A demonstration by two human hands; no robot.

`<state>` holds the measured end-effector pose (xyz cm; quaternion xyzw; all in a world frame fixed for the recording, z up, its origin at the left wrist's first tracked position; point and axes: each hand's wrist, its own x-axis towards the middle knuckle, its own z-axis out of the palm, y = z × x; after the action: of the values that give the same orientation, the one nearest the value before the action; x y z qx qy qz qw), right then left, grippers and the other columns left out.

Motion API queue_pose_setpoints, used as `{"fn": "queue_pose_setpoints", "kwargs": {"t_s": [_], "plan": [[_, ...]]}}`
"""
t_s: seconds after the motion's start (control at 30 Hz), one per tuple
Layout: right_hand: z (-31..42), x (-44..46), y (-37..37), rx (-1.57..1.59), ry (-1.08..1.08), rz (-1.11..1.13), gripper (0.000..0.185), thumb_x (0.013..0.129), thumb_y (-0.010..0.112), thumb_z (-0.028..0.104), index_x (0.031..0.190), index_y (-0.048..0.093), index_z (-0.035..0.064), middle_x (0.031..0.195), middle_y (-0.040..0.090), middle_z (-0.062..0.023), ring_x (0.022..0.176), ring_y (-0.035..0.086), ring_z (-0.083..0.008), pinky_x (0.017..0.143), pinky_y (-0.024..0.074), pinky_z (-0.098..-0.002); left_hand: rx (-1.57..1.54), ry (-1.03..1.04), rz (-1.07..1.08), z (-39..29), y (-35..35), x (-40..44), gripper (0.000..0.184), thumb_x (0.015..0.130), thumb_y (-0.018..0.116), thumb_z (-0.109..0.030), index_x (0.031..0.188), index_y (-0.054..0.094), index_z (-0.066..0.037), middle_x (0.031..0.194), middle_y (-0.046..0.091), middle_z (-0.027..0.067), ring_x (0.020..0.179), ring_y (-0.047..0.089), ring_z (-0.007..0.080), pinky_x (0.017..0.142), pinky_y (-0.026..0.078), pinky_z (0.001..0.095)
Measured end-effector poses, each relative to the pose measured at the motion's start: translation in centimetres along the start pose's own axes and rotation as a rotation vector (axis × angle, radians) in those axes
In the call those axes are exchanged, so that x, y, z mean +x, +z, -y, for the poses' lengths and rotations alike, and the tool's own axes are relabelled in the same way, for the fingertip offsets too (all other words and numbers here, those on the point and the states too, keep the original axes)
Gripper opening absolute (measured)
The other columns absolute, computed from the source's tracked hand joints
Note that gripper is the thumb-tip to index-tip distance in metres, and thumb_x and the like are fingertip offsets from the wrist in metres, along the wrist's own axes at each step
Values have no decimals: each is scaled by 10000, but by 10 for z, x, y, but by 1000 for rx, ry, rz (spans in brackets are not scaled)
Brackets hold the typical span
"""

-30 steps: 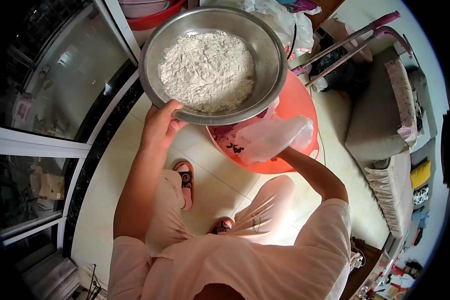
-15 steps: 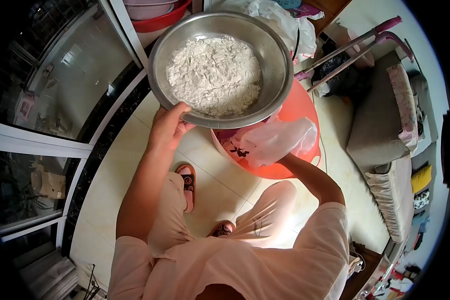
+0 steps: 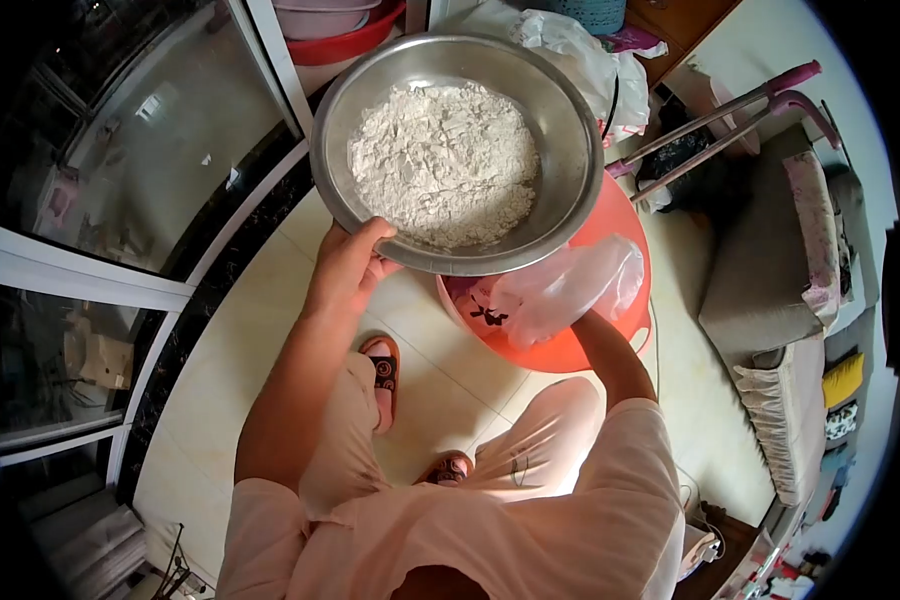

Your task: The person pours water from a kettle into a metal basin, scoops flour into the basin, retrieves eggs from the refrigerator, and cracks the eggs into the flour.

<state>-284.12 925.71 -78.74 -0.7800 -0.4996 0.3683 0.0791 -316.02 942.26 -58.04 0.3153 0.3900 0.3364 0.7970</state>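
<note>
A wide metal bowl [image 3: 570, 130] holds a heap of white flour-like powder [image 3: 445, 160]. My left hand [image 3: 355, 262] grips its near-left rim, thumb on top and fingers beneath. Below and right of the bowl stands a large red-orange tub [image 3: 625, 225], partly covered by the bowl. A translucent plastic bag [image 3: 560, 285] lies over the tub's opening, with a dark red patterned thing beside it. My right forearm reaches to the bag in the tub; the bag hides my right hand, so its fingers and anything in them cannot be seen.
Glass-paned doors [image 3: 160, 150] run along the left. Stacked basins [image 3: 340, 40] stand at the back, near white plastic bags [image 3: 570, 50]. A metal frame with pink handles [image 3: 720, 120] leans at the upper right, beside a grey sofa [image 3: 760, 280]. My slippered feet are on the tiled floor [image 3: 420, 330].
The bowl and my left hand have shifted slightly right and down in view, as has most of the scene. My right hand has gone out of sight behind the bag.
</note>
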Motion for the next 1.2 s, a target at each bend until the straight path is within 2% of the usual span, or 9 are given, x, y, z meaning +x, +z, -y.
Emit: {"fn": "queue_pose_setpoints", "kwargs": {"t_s": [0.33, 0.53, 0.7, 0.93, 1.03, 1.2], "plan": [[-44, -13, -12, -91, 95, 22, 192, 766, 580, 131, 926, 528, 39, 815, 546, -70, 741, 536, -144, 581, 455, -318, 59, -42, -59, -3, 8, -4, 370, 746, 546, -47, 1108, 472, -40, 1088, 512, 80, 975, 531, 200, 822, 460, 376], [-37, -18, 23, -109, 63, 35, 180, 761, 586, 133, 906, 533, 42, 790, 548, -64, 718, 538, -139, 561, 455, -316, 113, 20, -77, 10, 1, 6, 407, 743, 539, -27, 1140, 452, -44, 1100, 499, 86, 990, 520, 197, 842, 447, 386], [-35, -25, 27, -124, 77, 33, 170, 757, 590, 136, 890, 537, 44, 768, 550, -60, 699, 540, -134, 544, 455, -314, 32, 23, -23, 8, 4, -1, 396, 742, 533, -21, 1128, 448, -40, 1080, 501, 80, 978, 521, 196, 834, 451, 384], [-11, -91, -70, -172, 196, 103, 157, 752, 596, 139, 868, 544, 47, 739, 552, -54, 672, 543, -127, 520, 456, -313, 2, -23, 50, -1, -3, 1, 378, 736, 535, -17, 1105, 458, -46, 1047, 516, 71, 957, 532, 188, 818, 458, 373], [8, -116, -103, -179, 243, 124, 152, 750, 599, 140, 858, 546, 48, 726, 553, -52, 660, 544, -124, 510, 456, -312, 62, -59, 15, -5, -1, -1, 402, 736, 546, -29, 1126, 452, -48, 1053, 519, 74, 952, 536, 191, 812, 460, 372], [30, -153, -128, -190, 295, 159, 143, 746, 604, 143, 842, 551, 51, 705, 555, -47, 641, 546, -119, 493, 456, -310, 48, -38, 52, 0, -4, 3, 431, 737, 556, -56, 1153, 443, -48, 1086, 514, 81, 959, 536, 199, 810, 461, 371]]}}
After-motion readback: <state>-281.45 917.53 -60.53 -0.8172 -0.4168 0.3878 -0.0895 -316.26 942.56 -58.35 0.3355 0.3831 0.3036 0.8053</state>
